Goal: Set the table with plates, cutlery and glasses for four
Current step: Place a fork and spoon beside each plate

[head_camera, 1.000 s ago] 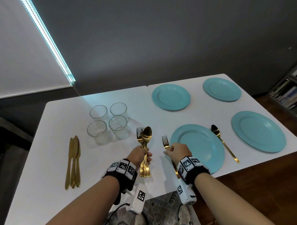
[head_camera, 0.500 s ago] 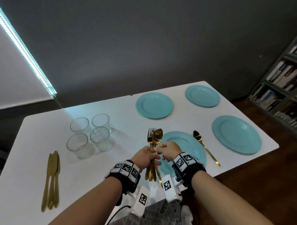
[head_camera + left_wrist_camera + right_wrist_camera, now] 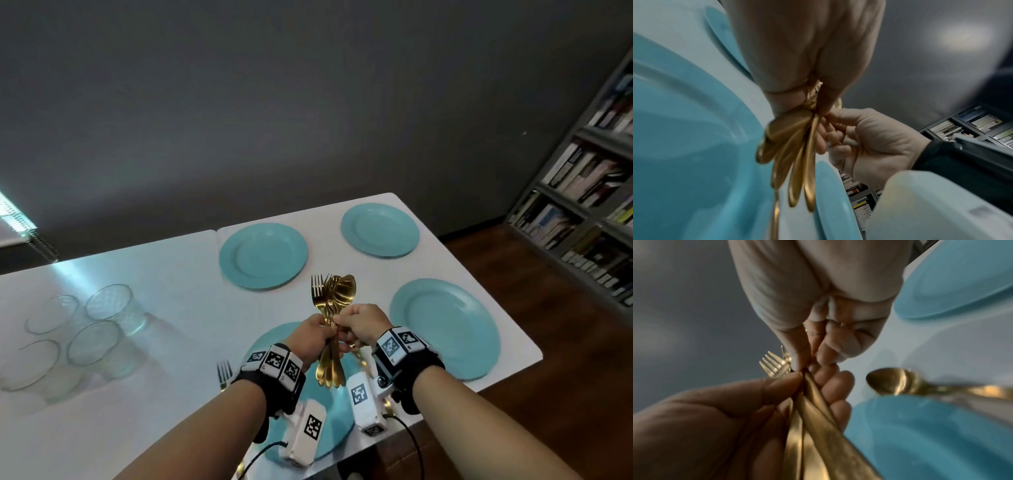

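Observation:
My left hand grips a bundle of gold forks and spoons upright by the handles, above the near teal plate. My right hand pinches into the same bundle from the right; in the right wrist view its thumb and forefinger close on a handle just below the fork tines. The handle ends fan out below my left fist. One gold fork lies left of the near plate, and a gold spoon lies on its right.
Three more teal plates sit at the far left, far right and right of the white table. Several glasses stand grouped at the left. A bookshelf stands beyond the table's right edge.
My right hand let go of the fork left of the near plate and went to the bundle. Both hands and the bundle shifted right over the near plate. The knives left view.

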Demonstrator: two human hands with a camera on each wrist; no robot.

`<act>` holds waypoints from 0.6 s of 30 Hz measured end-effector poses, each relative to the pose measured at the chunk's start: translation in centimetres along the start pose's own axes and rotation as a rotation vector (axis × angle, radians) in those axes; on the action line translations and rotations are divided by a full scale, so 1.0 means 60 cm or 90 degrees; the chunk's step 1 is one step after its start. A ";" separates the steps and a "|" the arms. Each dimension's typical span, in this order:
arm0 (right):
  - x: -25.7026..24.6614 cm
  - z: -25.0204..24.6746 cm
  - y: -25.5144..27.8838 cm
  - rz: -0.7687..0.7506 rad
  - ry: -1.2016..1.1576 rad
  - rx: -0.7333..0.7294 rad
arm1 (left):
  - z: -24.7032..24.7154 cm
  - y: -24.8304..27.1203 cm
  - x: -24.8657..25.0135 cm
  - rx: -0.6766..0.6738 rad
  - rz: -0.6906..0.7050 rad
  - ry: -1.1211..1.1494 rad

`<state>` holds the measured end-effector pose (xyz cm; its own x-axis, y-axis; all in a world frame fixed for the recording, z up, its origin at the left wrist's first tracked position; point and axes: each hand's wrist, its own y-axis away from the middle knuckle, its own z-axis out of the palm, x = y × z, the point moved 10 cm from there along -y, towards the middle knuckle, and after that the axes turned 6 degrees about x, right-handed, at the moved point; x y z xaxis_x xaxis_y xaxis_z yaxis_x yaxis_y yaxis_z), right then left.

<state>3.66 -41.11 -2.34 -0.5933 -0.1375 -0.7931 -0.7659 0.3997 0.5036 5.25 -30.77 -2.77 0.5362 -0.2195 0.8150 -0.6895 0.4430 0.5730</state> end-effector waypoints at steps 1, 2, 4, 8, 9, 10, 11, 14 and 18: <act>0.002 -0.017 -0.007 0.007 -0.016 -0.002 | 0.016 -0.011 0.004 0.006 0.000 0.002; 0.006 -0.032 -0.016 0.011 -0.016 -0.001 | 0.030 -0.021 0.005 0.010 -0.004 0.007; 0.016 -0.059 -0.034 0.010 0.010 0.005 | 0.056 -0.039 0.003 0.008 -0.019 0.028; 0.034 -0.097 -0.069 0.023 0.024 0.005 | 0.085 -0.065 0.006 0.019 -0.040 0.027; 0.037 -0.107 -0.075 0.027 0.028 0.008 | 0.089 -0.071 0.006 0.023 -0.046 0.014; 0.039 -0.118 -0.081 0.031 0.027 0.017 | 0.093 -0.075 0.007 0.026 -0.052 0.001; 0.041 -0.130 -0.086 0.036 0.019 0.031 | 0.096 -0.080 0.008 0.029 -0.056 -0.005; 0.047 -0.166 -0.100 0.055 -0.002 0.063 | 0.104 -0.095 0.012 0.034 -0.072 -0.016; 0.052 -0.192 -0.115 0.047 -0.021 0.063 | 0.131 -0.109 0.012 0.017 -0.097 -0.028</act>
<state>4.26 -54.72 -4.34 -0.6381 -0.0756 -0.7662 -0.6909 0.4954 0.5265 6.30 -40.67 -5.25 0.6139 -0.3204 0.7215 -0.6153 0.3783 0.6916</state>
